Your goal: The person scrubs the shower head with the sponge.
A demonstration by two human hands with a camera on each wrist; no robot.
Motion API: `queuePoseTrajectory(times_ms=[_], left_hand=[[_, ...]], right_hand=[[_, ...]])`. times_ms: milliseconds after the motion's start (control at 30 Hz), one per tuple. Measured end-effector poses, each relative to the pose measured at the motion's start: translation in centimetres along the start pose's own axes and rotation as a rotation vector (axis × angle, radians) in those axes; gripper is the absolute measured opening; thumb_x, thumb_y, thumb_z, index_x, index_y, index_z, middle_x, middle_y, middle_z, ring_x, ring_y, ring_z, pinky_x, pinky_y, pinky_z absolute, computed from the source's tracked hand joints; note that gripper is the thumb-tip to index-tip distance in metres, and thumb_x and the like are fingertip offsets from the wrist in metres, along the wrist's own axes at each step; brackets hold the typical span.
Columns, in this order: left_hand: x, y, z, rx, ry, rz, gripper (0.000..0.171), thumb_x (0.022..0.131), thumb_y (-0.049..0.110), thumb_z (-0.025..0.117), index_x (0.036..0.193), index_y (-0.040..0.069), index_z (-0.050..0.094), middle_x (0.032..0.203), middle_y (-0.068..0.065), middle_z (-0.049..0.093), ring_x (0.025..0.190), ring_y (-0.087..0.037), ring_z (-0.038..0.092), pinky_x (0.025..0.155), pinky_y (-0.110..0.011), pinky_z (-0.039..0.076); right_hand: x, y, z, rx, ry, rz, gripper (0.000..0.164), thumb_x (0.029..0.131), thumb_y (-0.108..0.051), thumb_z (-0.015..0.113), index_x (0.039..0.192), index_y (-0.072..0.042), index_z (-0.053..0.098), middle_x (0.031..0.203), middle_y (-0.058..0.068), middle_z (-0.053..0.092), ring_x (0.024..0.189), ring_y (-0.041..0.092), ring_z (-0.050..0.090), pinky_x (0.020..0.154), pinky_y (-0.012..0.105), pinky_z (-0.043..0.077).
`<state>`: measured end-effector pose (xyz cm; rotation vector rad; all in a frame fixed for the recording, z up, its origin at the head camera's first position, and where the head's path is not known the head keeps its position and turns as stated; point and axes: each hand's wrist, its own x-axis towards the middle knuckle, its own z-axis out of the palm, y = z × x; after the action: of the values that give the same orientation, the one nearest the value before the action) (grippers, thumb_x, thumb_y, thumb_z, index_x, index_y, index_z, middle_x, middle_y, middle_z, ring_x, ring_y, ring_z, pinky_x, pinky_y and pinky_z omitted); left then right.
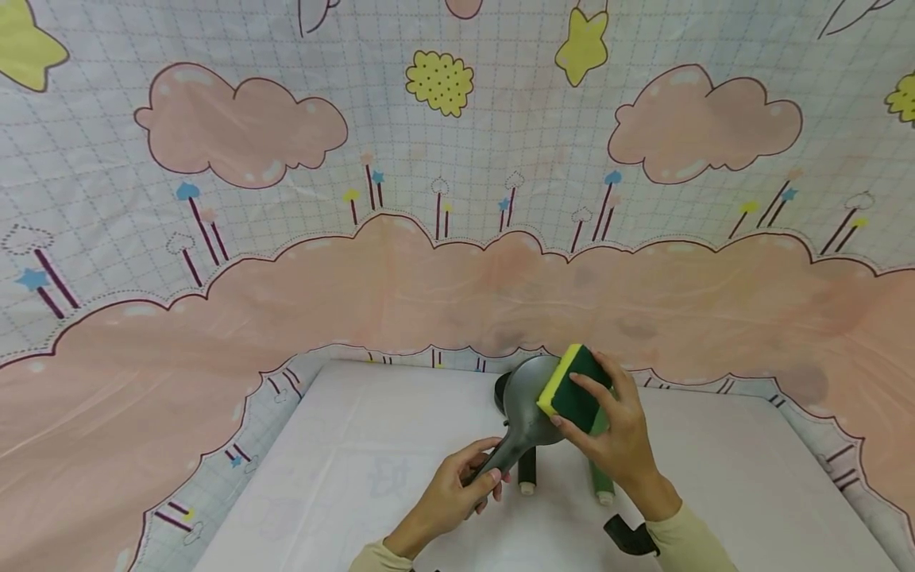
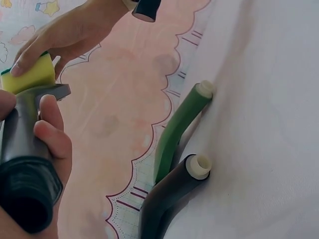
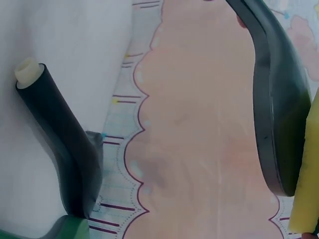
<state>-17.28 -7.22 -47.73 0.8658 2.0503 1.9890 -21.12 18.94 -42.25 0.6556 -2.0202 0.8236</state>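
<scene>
My left hand (image 1: 446, 494) grips the handle of a grey handheld shower head (image 1: 525, 401), its round head raised over the white table and pointing away from me. In the left wrist view the open threaded end of the handle (image 2: 31, 199) faces the camera. With thumb and fingers, my right hand (image 1: 623, 433) holds a yellow and green sponge (image 1: 581, 391). The sponge's yellow side lies against the back of the shower head, as the right wrist view shows with the sponge (image 3: 305, 186) at the grey shell (image 3: 281, 124).
Behind the hands, a black shower head (image 1: 527, 470) and a green shower head (image 1: 602, 483) lie on the white table (image 1: 343, 445), handles toward me. A dark device (image 1: 629, 536) sits by the right sleeve. A patterned cloth (image 1: 457, 294) surrounds the table's far and side edges.
</scene>
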Motion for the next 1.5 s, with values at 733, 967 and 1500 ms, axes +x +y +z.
queuePoseTrajectory(times_ms=[733,967,1500], left_hand=[[0.5,-0.1,0.1,-0.027,0.003,0.028,0.048,0.100,0.010,0.053,0.146,-0.002,0.042,0.102,-0.039,0.061,0.067,-0.001,0.057,0.055,-0.016,0.047],[0.1,0.0,0.0,-0.024,-0.009,0.044,0.045,0.099,0.008,0.053,0.143,-0.001,0.047,0.097,-0.038,0.060,0.065,-0.001,0.056,0.053,-0.018,0.047],[-0.2,-0.1,0.0,-0.059,-0.022,0.026,0.044,0.101,0.010,0.051,0.143,-0.001,0.046,0.102,-0.042,0.057,0.071,0.000,0.058,0.056,-0.016,0.048]], right_hand=[[-0.4,-1.4,0.6,-0.020,0.030,-0.171,0.061,0.089,-0.062,0.059,0.121,-0.011,0.068,0.142,0.024,0.049,0.126,0.037,0.047,0.112,0.012,0.026],[0.1,-0.6,0.0,-0.018,0.042,-0.120,0.067,0.088,-0.064,0.058,0.120,-0.006,0.065,0.143,0.024,0.049,0.125,0.039,0.047,0.107,0.009,0.029],[0.0,-0.5,-0.1,-0.005,0.060,-0.078,0.069,0.086,-0.066,0.059,0.120,-0.006,0.066,0.144,0.025,0.047,0.130,0.035,0.045,0.107,0.008,0.028]])
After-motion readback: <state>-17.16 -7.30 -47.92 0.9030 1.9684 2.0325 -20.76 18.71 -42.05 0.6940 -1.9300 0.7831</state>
